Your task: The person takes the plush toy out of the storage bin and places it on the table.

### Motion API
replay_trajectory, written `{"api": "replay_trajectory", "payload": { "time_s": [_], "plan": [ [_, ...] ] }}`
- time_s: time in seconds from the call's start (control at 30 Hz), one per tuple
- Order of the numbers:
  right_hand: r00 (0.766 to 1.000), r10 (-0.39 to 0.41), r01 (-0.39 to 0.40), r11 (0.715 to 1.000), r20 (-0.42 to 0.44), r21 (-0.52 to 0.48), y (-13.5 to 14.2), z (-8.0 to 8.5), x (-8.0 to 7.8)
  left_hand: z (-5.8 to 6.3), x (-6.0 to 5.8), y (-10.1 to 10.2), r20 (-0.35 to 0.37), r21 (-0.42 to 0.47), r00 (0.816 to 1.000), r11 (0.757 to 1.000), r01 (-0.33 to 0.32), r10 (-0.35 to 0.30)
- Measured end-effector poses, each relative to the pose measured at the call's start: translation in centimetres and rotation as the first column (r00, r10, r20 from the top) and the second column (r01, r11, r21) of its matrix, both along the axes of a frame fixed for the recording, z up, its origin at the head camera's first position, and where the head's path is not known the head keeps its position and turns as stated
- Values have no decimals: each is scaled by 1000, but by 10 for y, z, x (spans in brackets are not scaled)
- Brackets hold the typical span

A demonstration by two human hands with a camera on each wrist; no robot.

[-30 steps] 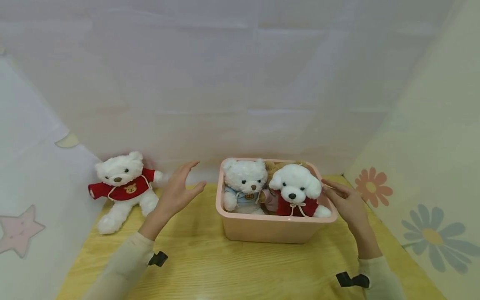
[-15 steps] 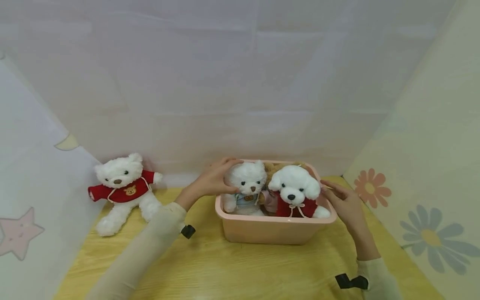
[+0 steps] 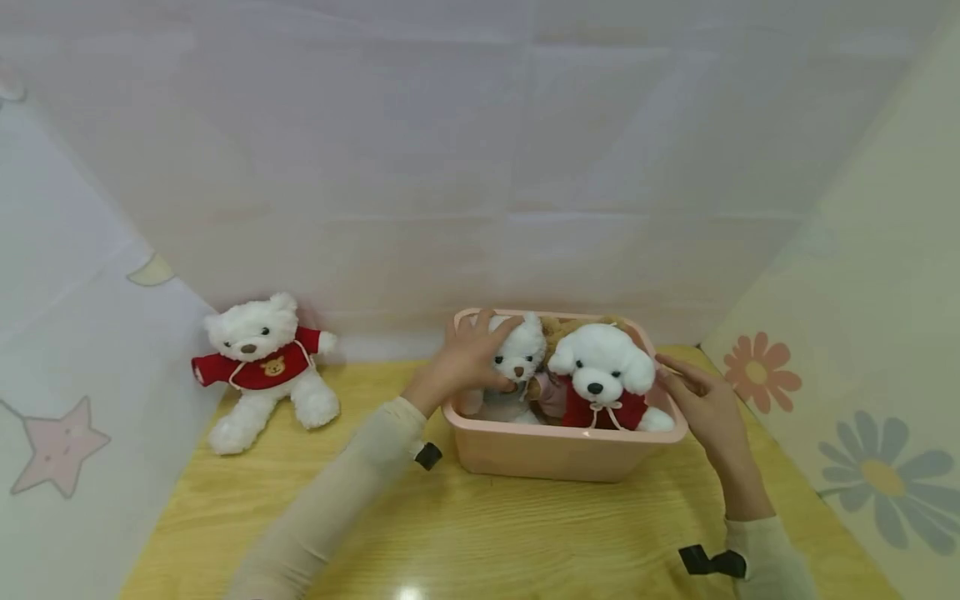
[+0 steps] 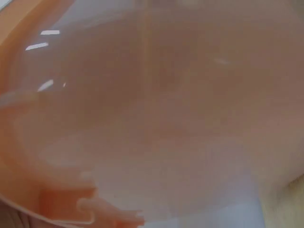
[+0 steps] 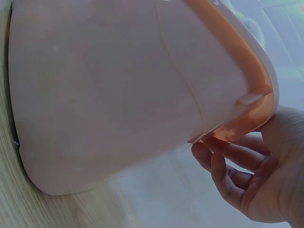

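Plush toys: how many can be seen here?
4: one bear in red on the table; in the bin, a second bear, a dog, and a brown toy behind. More may be hidden.

The bin [image 3: 540,454] is plain pink; inside, the plush bear [image 3: 531,342] at nine o'clock is white; the plush dog [image 3: 596,354] at three o'clock is white in a red top [image 3: 579,410]; the toy [image 3: 555,330] at twelve o'clock is tan. At nine o'clock from the bin, a second bear [image 3: 255,327] is white in a red sweater [image 3: 253,375] with a tan bear-face patch [image 3: 274,367]; at three o'clock, a printed flower [image 3: 759,372] is orange-red; the table [image 3: 525,533] is yellow, wood-grained.
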State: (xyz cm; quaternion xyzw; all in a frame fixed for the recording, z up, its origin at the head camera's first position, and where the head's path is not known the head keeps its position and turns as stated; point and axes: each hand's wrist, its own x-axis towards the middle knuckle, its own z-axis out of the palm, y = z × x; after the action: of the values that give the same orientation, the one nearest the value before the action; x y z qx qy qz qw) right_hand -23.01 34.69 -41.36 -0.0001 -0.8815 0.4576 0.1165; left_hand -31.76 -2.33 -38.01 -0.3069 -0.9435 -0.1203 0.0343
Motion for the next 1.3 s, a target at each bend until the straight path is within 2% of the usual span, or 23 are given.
{"api": "replay_trajectory", "payload": {
  "time_s": [0.1,0.23,0.37,0.5,0.77,1.03,1.3],
  "plan": [
    [1000,-2,2,1000,7,-15,0,0,0,-6,0,2,-89,-20,996,1000,11,-12],
    [1000,-19,19,1000,0,-25,-2,-1,-1,-10,1,0,-135,50,990,998,38,-31],
    [999,-42,42,999,-4,-9,-3,-2,0,-12,4,-2,-142,107,988,992,68,-53],
    [1000,-28,28,1000,-9,-2,-4,-2,-1,-16,8,-5,-151,125,988,990,63,-44],
    [1000,-22,22,999,-5,-42,-2,-2,-3,-12,7,-5,-197,169,979,982,84,-49],
    [999,-44,43,997,-2,-59,0,-1,-3,-11,4,-4,-281,245,959,963,112,-40],
    [999,-10,4,993,-51,-117,-5,-4,-4,-10,6,-9,-334,311,942,942,124,-13]
  ]
}}
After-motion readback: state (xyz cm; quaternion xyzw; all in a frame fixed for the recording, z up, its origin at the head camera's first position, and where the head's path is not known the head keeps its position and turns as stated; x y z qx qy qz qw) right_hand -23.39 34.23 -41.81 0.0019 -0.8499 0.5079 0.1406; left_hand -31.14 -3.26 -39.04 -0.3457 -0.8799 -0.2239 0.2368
